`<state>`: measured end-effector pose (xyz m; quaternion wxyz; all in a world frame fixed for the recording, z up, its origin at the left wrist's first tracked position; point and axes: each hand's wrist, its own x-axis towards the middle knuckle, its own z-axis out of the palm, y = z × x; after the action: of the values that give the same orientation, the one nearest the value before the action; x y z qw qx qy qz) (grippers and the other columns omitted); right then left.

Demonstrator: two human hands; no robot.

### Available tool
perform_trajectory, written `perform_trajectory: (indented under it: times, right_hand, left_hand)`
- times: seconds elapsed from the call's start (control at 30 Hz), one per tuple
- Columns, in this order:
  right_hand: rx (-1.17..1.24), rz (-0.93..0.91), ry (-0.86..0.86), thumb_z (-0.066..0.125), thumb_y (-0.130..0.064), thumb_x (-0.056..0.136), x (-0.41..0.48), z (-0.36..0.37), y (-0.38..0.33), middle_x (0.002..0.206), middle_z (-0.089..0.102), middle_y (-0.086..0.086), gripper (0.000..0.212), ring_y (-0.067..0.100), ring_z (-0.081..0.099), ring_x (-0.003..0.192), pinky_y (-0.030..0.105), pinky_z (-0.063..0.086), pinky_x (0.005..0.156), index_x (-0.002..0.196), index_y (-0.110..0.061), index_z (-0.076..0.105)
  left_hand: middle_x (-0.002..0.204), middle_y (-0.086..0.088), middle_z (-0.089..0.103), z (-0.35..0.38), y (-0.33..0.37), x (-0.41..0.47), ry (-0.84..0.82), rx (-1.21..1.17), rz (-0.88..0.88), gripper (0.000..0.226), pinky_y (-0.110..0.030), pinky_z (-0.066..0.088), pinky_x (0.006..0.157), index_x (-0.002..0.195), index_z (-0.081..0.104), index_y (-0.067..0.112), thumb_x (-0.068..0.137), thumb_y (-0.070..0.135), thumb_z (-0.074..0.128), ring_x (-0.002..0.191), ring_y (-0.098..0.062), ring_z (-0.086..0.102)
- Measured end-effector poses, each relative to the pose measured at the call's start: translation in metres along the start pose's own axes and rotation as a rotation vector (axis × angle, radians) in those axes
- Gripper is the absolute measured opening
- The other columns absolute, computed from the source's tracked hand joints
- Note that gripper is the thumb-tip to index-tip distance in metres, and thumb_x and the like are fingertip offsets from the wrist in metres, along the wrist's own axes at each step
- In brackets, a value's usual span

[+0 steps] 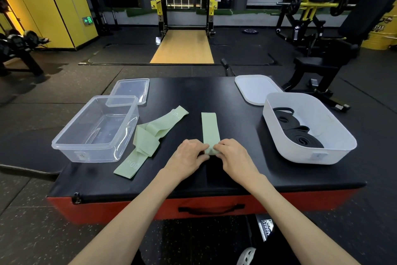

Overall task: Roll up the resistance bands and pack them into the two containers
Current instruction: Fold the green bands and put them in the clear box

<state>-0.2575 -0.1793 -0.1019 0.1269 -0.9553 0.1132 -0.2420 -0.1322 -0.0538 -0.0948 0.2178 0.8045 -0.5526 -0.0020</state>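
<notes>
A pale green resistance band (210, 129) lies flat and straight on the black padded box (193, 97), running away from me. My left hand (189, 156) and my right hand (233, 155) both pinch its near end, which is folded over into a small roll. Left of it, two more green bands (150, 138) lie loosely crossed in a heap. A clear plastic container (64, 142) stands at the left with nothing inside it. At the right, a white container (335, 129) holds several rolled black bands (298, 135).
A clear lid (131, 88) lies behind the clear container and a white lid (255, 88) behind the white one. The box has red sides and a black handle (211, 208). Gym machines, a bench and a squat rack stand on the floor beyond.
</notes>
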Motion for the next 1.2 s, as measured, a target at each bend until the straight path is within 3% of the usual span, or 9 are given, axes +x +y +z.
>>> perform_trajectory:
  times: [0.13, 0.37, 0.7, 0.8, 1.0, 1.2]
  right_hand:
    - [-0.010, -0.001, -0.027, 0.061, 0.010, 0.077, 0.000, 0.001, 0.000, 0.085, 0.063, 0.009, 0.017, 0.029, 0.054, 0.078, 0.039, 0.049, 0.068, 0.088, -0.002, 0.066]
    - [-0.003, -0.044, -0.021, 0.065, 0.009, 0.076, -0.011, -0.004, -0.003, 0.087, 0.064, 0.008, 0.018, 0.028, 0.055, 0.078, 0.037, 0.051, 0.067, 0.090, -0.002, 0.068]
    - [0.007, -0.078, -0.026, 0.069, 0.007, 0.073, -0.030, -0.009, -0.010, 0.083, 0.063, 0.005, 0.019, 0.025, 0.055, 0.074, 0.033, 0.051, 0.064, 0.087, -0.005, 0.067]
    - [0.010, -0.056, -0.050, 0.064, 0.005, 0.078, -0.028, -0.010, -0.008, 0.086, 0.063, 0.005, 0.014, 0.025, 0.053, 0.076, 0.035, 0.050, 0.066, 0.086, -0.006, 0.067]
    - [0.026, 0.007, -0.109, 0.051, -0.005, 0.091, -0.020, -0.011, -0.005, 0.095, 0.062, 0.003, 0.017, 0.023, 0.053, 0.090, 0.026, 0.041, 0.074, 0.091, -0.008, 0.068]
    - [0.000, -0.006, -0.037, 0.055, -0.003, 0.090, -0.024, -0.010, -0.009, 0.100, 0.064, 0.004, 0.020, 0.024, 0.056, 0.094, 0.028, 0.045, 0.075, 0.103, -0.007, 0.070]
  left_hand:
    - [0.086, -0.007, 0.063, 0.001, 0.001, 0.000, 0.015, 0.004, 0.011, 0.011, -0.037, 0.043, 0.081, 0.091, 0.065, 0.005, 0.088, 0.015, 0.062, 0.084, -0.026, 0.057]
    - [0.097, -0.009, 0.067, -0.006, 0.001, -0.001, -0.055, 0.021, 0.069, 0.020, -0.036, 0.043, 0.087, 0.104, 0.069, 0.007, 0.090, 0.018, 0.059, 0.093, -0.026, 0.058]
    - [0.095, -0.002, 0.065, -0.011, 0.009, -0.013, -0.094, 0.003, 0.105, 0.021, -0.021, 0.036, 0.081, 0.109, 0.069, 0.015, 0.091, 0.024, 0.060, 0.090, -0.019, 0.055]
    - [0.098, -0.001, 0.064, -0.010, 0.008, -0.015, -0.061, -0.026, 0.116, 0.025, -0.025, 0.041, 0.084, 0.112, 0.067, 0.015, 0.089, 0.025, 0.063, 0.091, -0.017, 0.056]
    - [0.088, 0.002, 0.066, -0.008, 0.010, -0.016, 0.078, -0.116, 0.185, 0.010, -0.027, 0.049, 0.076, 0.092, 0.072, 0.013, 0.085, 0.018, 0.067, 0.081, -0.013, 0.061]
    - [0.088, 0.001, 0.070, -0.006, 0.008, -0.015, 0.089, -0.101, 0.170, 0.019, -0.029, 0.050, 0.077, 0.093, 0.074, 0.012, 0.086, 0.023, 0.061, 0.081, -0.016, 0.064]
